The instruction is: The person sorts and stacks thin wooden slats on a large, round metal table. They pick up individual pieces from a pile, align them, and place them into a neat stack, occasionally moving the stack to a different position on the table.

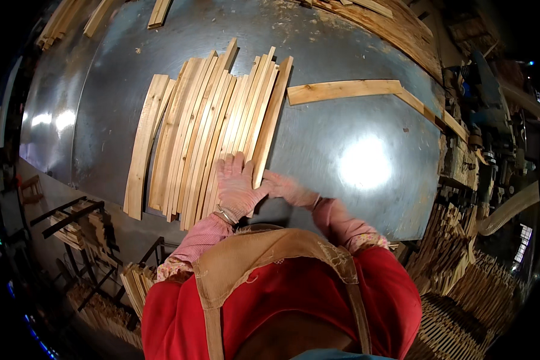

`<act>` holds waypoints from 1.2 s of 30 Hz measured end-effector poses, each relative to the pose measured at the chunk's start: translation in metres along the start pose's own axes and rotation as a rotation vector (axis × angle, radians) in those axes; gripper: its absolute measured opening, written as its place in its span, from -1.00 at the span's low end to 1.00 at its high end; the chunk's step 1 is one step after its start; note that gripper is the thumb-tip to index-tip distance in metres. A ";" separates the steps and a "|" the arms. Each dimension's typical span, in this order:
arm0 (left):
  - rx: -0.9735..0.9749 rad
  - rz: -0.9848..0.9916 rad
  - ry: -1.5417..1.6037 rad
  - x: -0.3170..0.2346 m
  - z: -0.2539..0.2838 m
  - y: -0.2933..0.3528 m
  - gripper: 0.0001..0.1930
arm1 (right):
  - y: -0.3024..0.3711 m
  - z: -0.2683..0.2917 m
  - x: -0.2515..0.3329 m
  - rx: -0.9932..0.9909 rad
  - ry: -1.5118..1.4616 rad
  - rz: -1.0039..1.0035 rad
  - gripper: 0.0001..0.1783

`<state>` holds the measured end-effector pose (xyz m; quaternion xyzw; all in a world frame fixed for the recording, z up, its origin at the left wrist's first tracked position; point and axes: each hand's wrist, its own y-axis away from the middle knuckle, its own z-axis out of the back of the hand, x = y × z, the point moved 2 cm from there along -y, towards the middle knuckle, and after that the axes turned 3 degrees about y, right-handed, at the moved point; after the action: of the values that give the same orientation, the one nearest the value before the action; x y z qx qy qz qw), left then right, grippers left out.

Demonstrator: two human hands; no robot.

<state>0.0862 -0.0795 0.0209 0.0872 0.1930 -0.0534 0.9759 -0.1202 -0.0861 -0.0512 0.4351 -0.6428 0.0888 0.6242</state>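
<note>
Wooden strips (204, 132) lie side by side in a row on the metal table, their ends uneven. My left hand (239, 185), in a pale pink glove, rests flat over the near ends of the strips at the row's right side, fingers stretched out. Close beside it, my right hand (289, 188), gloved too, reaches in from the right at the near end of the rightmost strip (275, 114). It is smeared by motion, and its fingers are partly hidden, so its grip is unclear. One wider strip (143, 144) lies at the row's left edge.
The grey metal table (318, 150) carries a longer board (342, 90) at right, end to end with another piece. Machinery (492, 102) stands beyond the right edge. Stacked strips (462, 306) fill the lower right; more wood sits on a dark rack (81, 228) at left.
</note>
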 end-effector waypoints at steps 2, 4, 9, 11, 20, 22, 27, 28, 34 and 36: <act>0.090 0.038 -0.012 0.008 0.014 -0.007 -0.21 | -0.002 0.040 0.081 0.054 0.335 -0.126 -0.34; -0.078 -0.004 0.009 0.013 0.000 0.002 -0.33 | -0.036 0.116 0.088 -0.473 0.493 -0.105 -0.25; -0.243 -0.050 0.092 0.000 0.000 -0.003 -0.46 | -0.083 0.260 0.143 -1.229 1.127 -0.479 -0.21; -0.261 -0.047 0.074 0.001 -0.006 -0.001 -0.45 | -0.084 0.258 0.134 -1.218 1.053 -0.567 -0.23; -0.384 0.006 0.251 0.032 0.003 0.002 -0.42 | -0.011 0.152 0.034 -1.372 0.592 -0.037 0.02; -0.425 0.188 0.189 0.060 0.063 -0.016 -0.51 | -0.015 0.084 0.039 -1.050 0.370 -0.158 0.11; -0.397 0.402 -0.023 0.278 0.012 -0.010 -0.23 | -0.048 -0.060 0.009 -0.632 0.199 0.086 0.06; -0.375 0.455 -0.019 0.276 0.010 -0.015 -0.20 | -0.055 -0.060 0.005 -0.699 0.254 0.083 0.03; -0.050 0.669 0.532 0.264 0.057 -0.038 -0.13 | -0.074 -0.019 0.020 -0.655 0.083 0.080 -0.11; 0.018 0.607 0.962 0.264 0.062 -0.039 -0.12 | -0.082 0.004 0.016 -0.680 0.176 0.039 -0.07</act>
<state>0.3460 -0.1481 -0.0307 0.1614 0.5816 0.2736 0.7489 -0.0659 -0.1450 -0.0733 0.1807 -0.5876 -0.0812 0.7846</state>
